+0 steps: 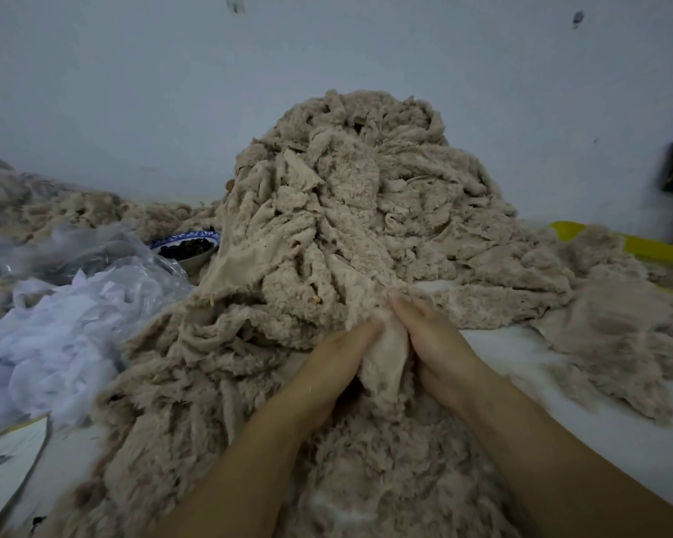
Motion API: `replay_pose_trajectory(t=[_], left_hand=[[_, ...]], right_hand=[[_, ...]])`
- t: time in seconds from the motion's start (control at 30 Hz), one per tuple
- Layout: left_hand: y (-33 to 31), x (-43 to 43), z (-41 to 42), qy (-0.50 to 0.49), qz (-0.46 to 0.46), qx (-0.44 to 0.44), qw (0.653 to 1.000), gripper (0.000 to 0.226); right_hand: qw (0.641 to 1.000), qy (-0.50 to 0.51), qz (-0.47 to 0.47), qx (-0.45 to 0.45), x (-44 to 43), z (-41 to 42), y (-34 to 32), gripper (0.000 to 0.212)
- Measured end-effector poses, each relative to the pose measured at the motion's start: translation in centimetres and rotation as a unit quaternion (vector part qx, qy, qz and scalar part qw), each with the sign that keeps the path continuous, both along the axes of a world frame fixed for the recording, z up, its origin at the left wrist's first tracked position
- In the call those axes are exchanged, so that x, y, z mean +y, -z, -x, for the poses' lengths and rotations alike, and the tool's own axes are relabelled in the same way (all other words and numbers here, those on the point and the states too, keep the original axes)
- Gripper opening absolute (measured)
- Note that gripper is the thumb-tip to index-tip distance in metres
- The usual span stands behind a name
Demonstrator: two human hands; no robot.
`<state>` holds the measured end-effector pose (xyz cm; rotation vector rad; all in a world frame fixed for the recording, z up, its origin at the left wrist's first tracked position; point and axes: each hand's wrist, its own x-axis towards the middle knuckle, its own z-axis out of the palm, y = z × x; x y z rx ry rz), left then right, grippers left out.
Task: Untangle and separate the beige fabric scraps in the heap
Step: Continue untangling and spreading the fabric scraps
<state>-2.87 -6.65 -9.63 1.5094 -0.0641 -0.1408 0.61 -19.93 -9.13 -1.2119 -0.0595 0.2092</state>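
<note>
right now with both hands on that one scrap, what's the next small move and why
Probably ease the scrap toward yourself, gently. The left hand and right hand hold it between them at the foot of the heap, and its far end seems to run under tangled folds, so a slow pull should show where it snags.

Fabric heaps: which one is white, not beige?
The white heap at the left, beside clear plastic; the tall middle heap and the low right heap are beige.

Nothing readable shows anywhere: no text, label, brand, number or sign; the bowl (pixel 184 239) carries only a blurred blue rim pattern.
</note>
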Motion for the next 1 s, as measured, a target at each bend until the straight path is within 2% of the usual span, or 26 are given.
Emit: replay_pose_trajectory(t=[0.07, 0.17, 0.27, 0.33, 0.43, 0.47, 0.53, 0.57, 0.6, 0.67, 0.73, 0.8, 0.87, 1.0], left_hand=[[-0.2, -0.1, 0.0, -0.029, 0.011, -0.018, 0.999, 0.045], [-0.3, 0.1, -0.6, -0.066, 0.053, 0.011, 0.996, 0.04], [-0.2, 0.8, -1.3, -0.117, 0.137, 0.066, 0.981, 0.029], [-0.1, 1.4, -2.0, -0.159, 0.201, 0.097, 0.962, 0.027], [-0.2, 3.6, -3.2, -0.091, 0.351, 0.115, 0.925, 0.032], [-0.2, 4.7, -3.7, -0.112, 0.384, 0.086, 0.912, 0.037], [0.2, 5.6, -4.0, -0.201, 0.445, 0.111, 0.866, 0.037], [0.2, 5.4, -3.7, -0.224, 0.427, 0.108, 0.869, 0.04], [0.1, 4.8, -3.2, -0.217, 0.39, 0.091, 0.89, 0.046], [-0.3, 3.2, -2.7, -0.162, 0.253, 0.084, 0.95, 0.064], [-0.8, 1.9, -2.1, -0.093, 0.117, 0.081, 0.985, 0.072], [-0.7, 1.1, -1.5, -0.039, 0.066, 0.071, 0.994, 0.063], [-0.9, 0.9, -1.0, -0.018, 0.121, 0.08, 0.989, 0.037], [-1.3, 1.9, -1.4, -0.096, 0.305, 0.08, 0.944, 0.015]], right_hand=[[0.991, 0.037, 0.092, -0.088, 0.0, 0.1, -0.1, 0.015], [0.925, 0.021, 0.31, -0.22, 0.7, 1.1, -0.2, 0.015], [0.883, -0.051, 0.399, -0.243, 1.6, 1.6, 0.0, 0.019], [0.876, -0.077, 0.406, -0.249, 1.5, 1.9, -0.3, 0.027], [0.873, -0.127, 0.384, -0.271, 0.9, 2.5, -0.4, 0.022], [0.881, -0.128, 0.371, -0.263, 0.7, 2.5, -0.2, 0.02], [0.918, -0.079, 0.32, -0.219, -0.1, 1.7, 0.0, 0.014], [0.941, -0.048, 0.274, -0.193, -0.6, 1.1, 0.0, 0.01], [0.961, -0.026, 0.221, -0.162, -0.9, 0.6, -0.1, 0.007], [0.983, -0.013, 0.143, -0.118, -1.2, 0.1, -0.3, 0.025], [0.981, -0.029, 0.137, -0.134, -1.2, 0.1, 0.0, 0.022], [0.971, -0.054, 0.169, -0.163, -0.6, 0.7, -0.1, 0.012], [0.96, -0.097, 0.2, -0.173, 0.0, 1.1, 0.0, 0.009], [0.929, -0.156, 0.257, -0.214, 1.0, 2.2, -0.4, 0.035]])
